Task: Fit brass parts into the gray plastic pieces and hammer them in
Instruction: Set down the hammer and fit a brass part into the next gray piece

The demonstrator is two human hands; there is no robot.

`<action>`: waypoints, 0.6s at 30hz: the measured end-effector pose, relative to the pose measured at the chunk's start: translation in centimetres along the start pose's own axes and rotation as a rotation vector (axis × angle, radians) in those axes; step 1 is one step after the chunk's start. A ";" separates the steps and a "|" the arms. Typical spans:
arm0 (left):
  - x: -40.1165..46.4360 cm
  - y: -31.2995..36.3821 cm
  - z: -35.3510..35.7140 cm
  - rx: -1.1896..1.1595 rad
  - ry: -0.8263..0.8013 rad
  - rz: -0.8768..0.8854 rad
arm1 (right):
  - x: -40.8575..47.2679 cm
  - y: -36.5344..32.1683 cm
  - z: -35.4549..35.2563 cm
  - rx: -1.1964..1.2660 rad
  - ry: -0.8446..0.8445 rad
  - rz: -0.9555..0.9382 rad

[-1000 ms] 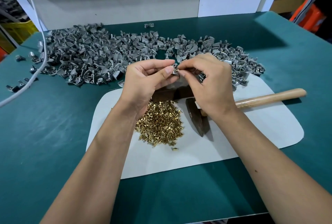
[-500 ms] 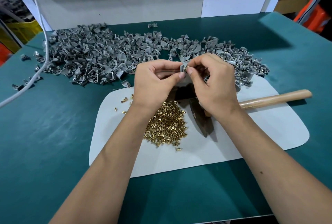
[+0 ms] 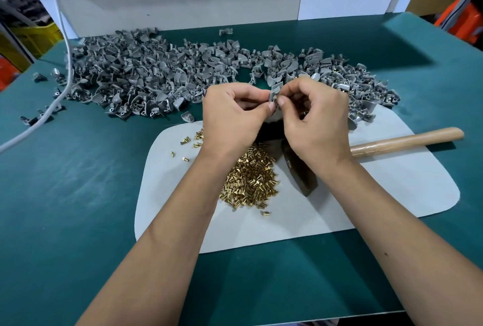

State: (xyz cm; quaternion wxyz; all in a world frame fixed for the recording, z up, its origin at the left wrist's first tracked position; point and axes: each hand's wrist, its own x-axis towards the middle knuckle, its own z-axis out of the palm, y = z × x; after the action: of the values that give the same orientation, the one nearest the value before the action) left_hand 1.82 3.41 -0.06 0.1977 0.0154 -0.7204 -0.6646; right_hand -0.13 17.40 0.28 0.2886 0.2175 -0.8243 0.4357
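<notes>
Both hands are up together above the white mat (image 3: pixel 339 200). My left hand (image 3: pixel 232 119) has its fingers (image 3: pixel 270 106) pinched on a small gray plastic piece (image 3: pixel 275 89), thumb below and forefinger on top. It's a curved, matte gray shell, standing on edge between my two hands, its pale face turned toward me. My right hand (image 3: pixel 313 121) has its fingers (image 3: pixel 281 101) closed on a tiny brass part (image 3: pixel 276 96), pressed right against the gray piece; only a glint of yellow metal shows between my fingertips, so I cannot tell how far in it sits.

Just below my fingers, on the mat, lies the heap of brass parts (image 3: pixel 251 179), short shiny pins with wider heads, piled loosely. A few strays (image 3: pixel 187 140) sit apart, left of my left wrist. The hammer (image 3: pixel 300 176) lies under my right wrist, dark head pointing toward me, pale wooden handle (image 3: pixel 407 137) running out to the right.

Beyond my fingers spreads a wide pile of gray pieces (image 3: pixel 146 82) across the green surface (image 3: pixel 78 195), all the same curved shape, jumbled every way. Some at the right end (image 3: pixel 366 90) show brass spots. A white cable (image 3: pixel 65 85) trails across the pile's left edge.
</notes>
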 end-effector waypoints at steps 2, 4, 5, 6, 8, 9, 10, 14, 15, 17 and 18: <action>-0.1 0.1 0.1 0.028 0.005 0.002 | -0.1 0.0 0.1 -0.005 -0.007 0.016; -0.2 0.1 0.2 0.043 0.006 0.003 | -0.1 0.1 0.1 0.004 -0.014 0.039; -0.3 0.1 0.2 0.050 0.003 0.004 | 0.0 0.2 0.2 0.012 -0.015 0.050; -0.2 0.2 0.2 0.061 -0.003 0.006 | 0.0 0.2 0.2 0.020 -0.017 0.062; -0.2 0.2 0.2 0.108 -0.022 0.025 | 0.1 0.3 0.1 0.029 -0.025 0.081; -0.2 0.2 0.2 0.139 -0.027 0.042 | 0.1 0.3 0.1 0.028 -0.031 0.086; -0.2 0.3 0.2 0.166 -0.027 0.059 | 0.1 0.3 0.0 0.028 -0.040 0.087; -0.3 0.2 0.3 0.249 0.017 0.102 | 0.4 0.2 -0.8 0.054 -0.125 0.067; -0.2 0.1 0.2 0.265 0.027 0.101 | 0.5 0.2 -1.2 0.048 -0.158 0.056; -0.1 0.1 0.1 0.302 0.020 0.099 | 1.0 0.3 -2.3 0.010 -0.228 0.040; 0.0 0.1 0.0 0.333 0.008 0.106 | 1.4 0.4 -3.0 -0.004 -0.276 0.044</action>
State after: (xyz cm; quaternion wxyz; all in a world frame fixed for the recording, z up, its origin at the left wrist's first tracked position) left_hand 1.85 3.38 0.01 0.2302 0.0125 -0.8194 -0.5248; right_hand -0.49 19.99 2.35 0.1632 0.2566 -0.8616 0.4063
